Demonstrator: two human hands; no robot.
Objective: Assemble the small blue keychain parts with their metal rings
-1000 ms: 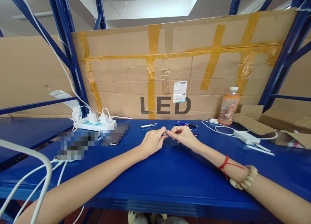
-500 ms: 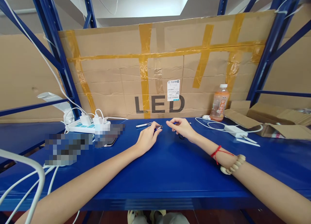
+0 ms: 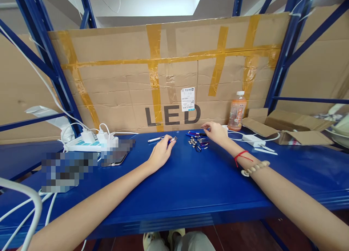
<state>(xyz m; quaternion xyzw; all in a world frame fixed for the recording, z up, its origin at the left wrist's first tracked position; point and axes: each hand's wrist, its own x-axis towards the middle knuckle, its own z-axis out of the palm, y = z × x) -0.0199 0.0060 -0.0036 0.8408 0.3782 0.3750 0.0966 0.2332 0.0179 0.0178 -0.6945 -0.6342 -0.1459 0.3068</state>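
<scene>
My left hand (image 3: 161, 152) rests on the blue shelf top (image 3: 191, 185), fingers curled round a small silver-tipped part (image 3: 174, 138) that sticks out past the fingertips. A silver pen-like tube (image 3: 155, 139) lies just beyond it. My right hand (image 3: 217, 131) is stretched toward the back, fingers bent down over a small pile of blue and dark pen parts and metal clips (image 3: 197, 142). Whether it has hold of a piece I cannot tell. A red cord and a bead bracelet (image 3: 255, 167) sit on the right wrist.
A taped cardboard sheet marked LED (image 3: 171, 80) closes the back. An orange drink bottle (image 3: 237, 112), a white charger with cable (image 3: 252, 138) and open cardboard boxes (image 3: 294, 129) stand to the right. A power strip (image 3: 88, 141), a phone (image 3: 114, 158) and white cables lie on the left.
The hands, joined on one small part a second ago, have come apart. The left keeps the part; the right has reached back and right to the parts pile. The view has shifted right.
</scene>
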